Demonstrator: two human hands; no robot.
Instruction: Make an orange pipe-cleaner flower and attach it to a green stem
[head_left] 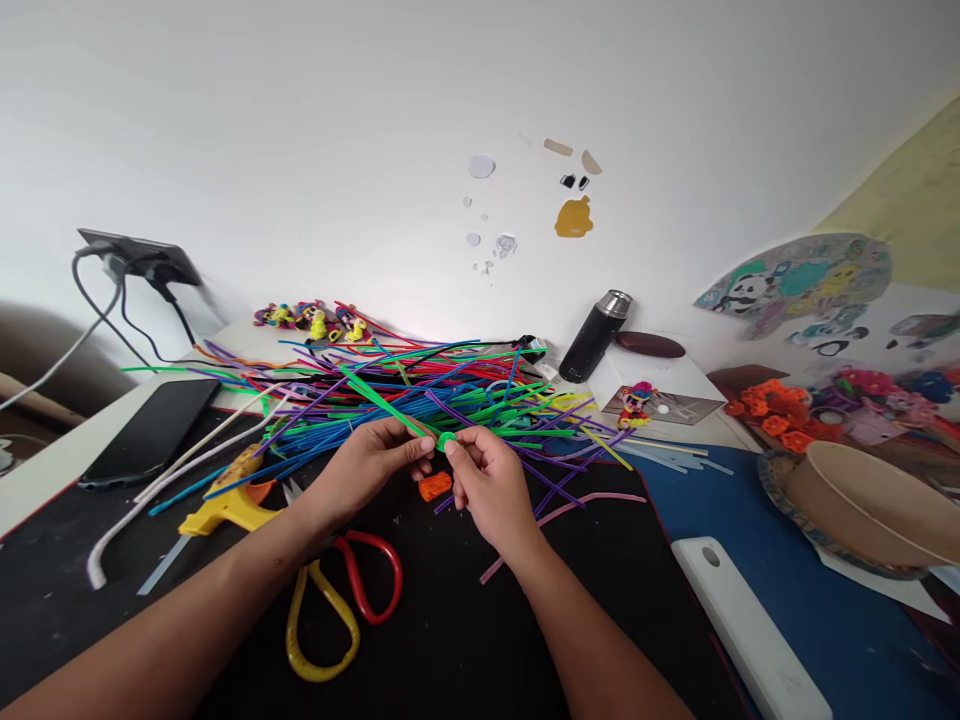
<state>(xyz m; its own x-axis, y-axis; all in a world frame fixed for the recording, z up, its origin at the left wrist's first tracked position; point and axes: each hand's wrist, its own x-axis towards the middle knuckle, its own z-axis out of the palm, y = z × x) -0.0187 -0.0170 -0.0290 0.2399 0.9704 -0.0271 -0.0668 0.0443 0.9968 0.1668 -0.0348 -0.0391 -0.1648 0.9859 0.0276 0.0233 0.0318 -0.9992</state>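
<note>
Both of my hands meet over the black mat, closed on a green pipe cleaner point(381, 402). My left hand point(369, 462) pinches its long strands, which stick out up and to the left. At the other end, my right hand point(489, 478) grips a small round green coil point(446, 440) between thumb and fingers. Just below the fingertips lies a small orange wound piece point(435, 487). Beneath my left forearm are scissors with a red and a yellow handle point(352, 650), their blades partly hidden. A yellow glue gun point(238, 508) with a clear stick lies left of my left hand.
A heap of colourful pipe cleaners point(315, 440) spreads behind my hands. On the left lies a black phone point(150, 432). A black thermos point(596, 338), a white box point(660, 378) and small figures point(319, 320) stand near the wall. At right are a white power bank-like bar point(750, 625) and a bowl point(877, 500).
</note>
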